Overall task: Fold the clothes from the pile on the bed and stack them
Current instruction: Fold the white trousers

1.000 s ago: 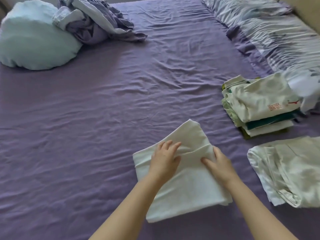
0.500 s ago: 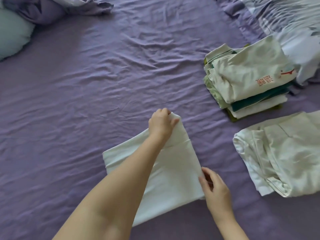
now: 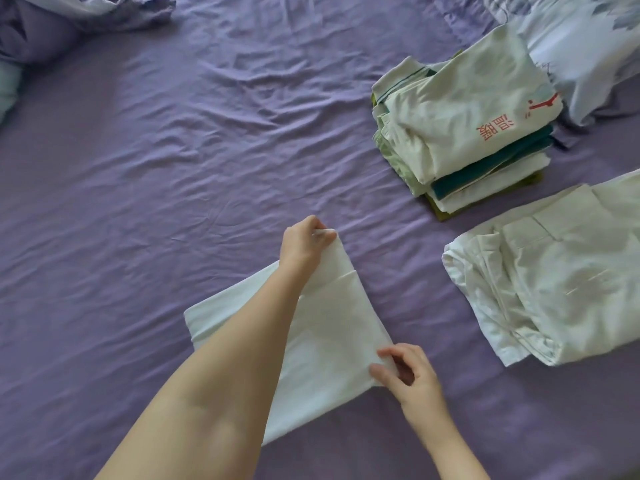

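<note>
A folded white garment (image 3: pixel 329 334) lies flat on the purple bed sheet (image 3: pixel 173 168) in front of me. My left hand (image 3: pixel 304 244) pinches its far corner, with my forearm lying across the cloth. My right hand (image 3: pixel 405 368) pinches the near right corner between thumb and fingers. A stack of folded clothes (image 3: pixel 464 126) stands to the right, topped by a pale shirt with red print. Nearer me on the right lies a loosely folded white garment (image 3: pixel 561 275).
A crumpled purple and grey cloth (image 3: pixel 69 19) lies at the top left beside a pale blue pillow (image 3: pixel 7 88). A floral patterned duvet (image 3: pixel 581 36) runs along the top right edge of the bed.
My hands went from pressing the middle of the white garment to its corners: left to the far corner, right to the near right corner. The view tilted down and right.
</note>
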`<state>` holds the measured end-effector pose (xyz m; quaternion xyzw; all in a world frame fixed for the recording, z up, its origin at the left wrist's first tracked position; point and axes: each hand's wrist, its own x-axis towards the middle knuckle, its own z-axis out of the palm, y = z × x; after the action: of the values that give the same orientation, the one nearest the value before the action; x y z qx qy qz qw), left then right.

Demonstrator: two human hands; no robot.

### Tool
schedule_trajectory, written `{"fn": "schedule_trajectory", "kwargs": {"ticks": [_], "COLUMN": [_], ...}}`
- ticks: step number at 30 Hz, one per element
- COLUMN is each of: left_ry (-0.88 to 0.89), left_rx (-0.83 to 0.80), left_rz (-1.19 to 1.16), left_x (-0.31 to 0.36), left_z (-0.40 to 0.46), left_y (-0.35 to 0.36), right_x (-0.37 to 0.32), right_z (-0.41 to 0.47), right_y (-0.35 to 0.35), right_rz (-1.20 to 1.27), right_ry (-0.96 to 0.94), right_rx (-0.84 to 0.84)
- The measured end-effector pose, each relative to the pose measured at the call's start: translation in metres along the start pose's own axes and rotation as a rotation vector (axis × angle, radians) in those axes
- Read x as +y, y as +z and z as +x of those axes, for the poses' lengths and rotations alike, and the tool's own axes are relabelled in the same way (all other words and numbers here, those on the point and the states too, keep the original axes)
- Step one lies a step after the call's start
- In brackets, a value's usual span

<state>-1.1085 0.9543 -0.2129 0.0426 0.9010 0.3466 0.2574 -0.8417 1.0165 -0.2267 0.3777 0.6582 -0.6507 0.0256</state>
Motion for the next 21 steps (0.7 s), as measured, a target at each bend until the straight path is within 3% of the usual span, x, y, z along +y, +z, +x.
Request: {"fn": "schedule_trajectory", "kwargs": {"ticks": [8, 13, 15, 19, 21], "left_ry": [-0.088, -0.158, -0.087, 0.088, -0.034], "left_rx": [0.195, 0.117, 0.086, 0.302, 0.434], "left_rz": [0.162, 0.241, 0.264, 0.201, 0.215], "left_x": [0.006, 0.008, 0.008, -0.032, -0.073], "left_z": [0.019, 0.020, 0.012, -0.038, -0.077], "left_y": [0.008, 0.020, 0.015, -0.026, -0.044], "right_x": [0.000, 0.002, -0.004, -0.026, -0.041], "right_z": [0.007, 0.001, 0.002, 0.001, -0.002], "right_y": [-0.009, -0.016, -0.014, 0.012, 0.040], "right_rz": [-0.057, -0.086, -0.221, -0.698, -0.813], "right_ry": [-0.051, -0.018, -0.013, -0.389, -0.560], "right_rx": [-0.008, -0.027, -0.033, 0.210, 0.111]}}
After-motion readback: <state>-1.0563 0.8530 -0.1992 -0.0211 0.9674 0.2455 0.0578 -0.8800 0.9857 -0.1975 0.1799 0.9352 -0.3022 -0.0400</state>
